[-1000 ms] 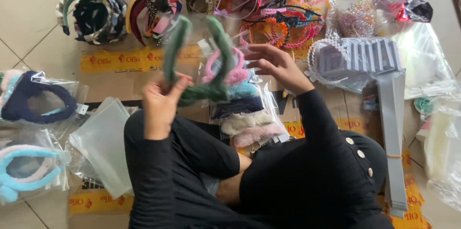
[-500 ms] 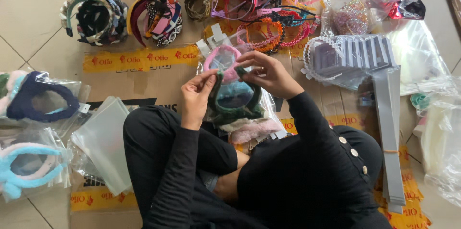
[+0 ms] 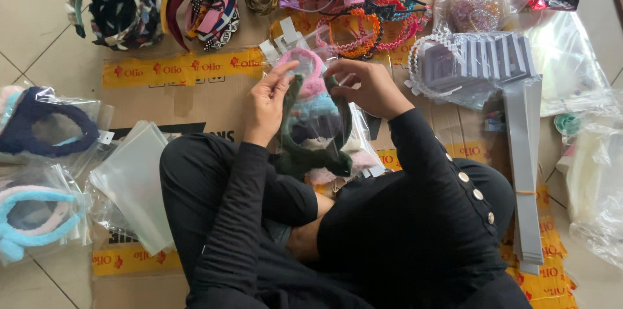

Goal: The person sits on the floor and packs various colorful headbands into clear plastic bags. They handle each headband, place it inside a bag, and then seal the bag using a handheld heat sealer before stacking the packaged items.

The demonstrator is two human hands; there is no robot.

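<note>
Both hands raised together in front of the seated body

The left hand (image 3: pixel 267 105) is upright with fingers curled in a pinch; the right hand (image 3: pixel 366 87) is just beside it, fingers bent inward. Both black-sleeved forearms angle up from the lap.

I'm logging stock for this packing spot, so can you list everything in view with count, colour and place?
dark green fuzzy headband: one, green, centre, held in a clear bag by both hands
pink fuzzy headband: one, pink, just behind the green one
bagged navy headband: one, dark blue, far left
bagged light blue and pink headbands: about two, lower left
stack of empty clear plastic bags: one pile, beside the left knee
fabric headband bundles: two, mixed colours, top left
thin beaded headbands: many, pink, orange and red, top centre
grey display cards: one fanned stack, right
flattened cardboard sheet: brown with yellow tape, underneath
left hand: fingers on the bag's left edge
right hand: fingers pinching the bag's top
</note>
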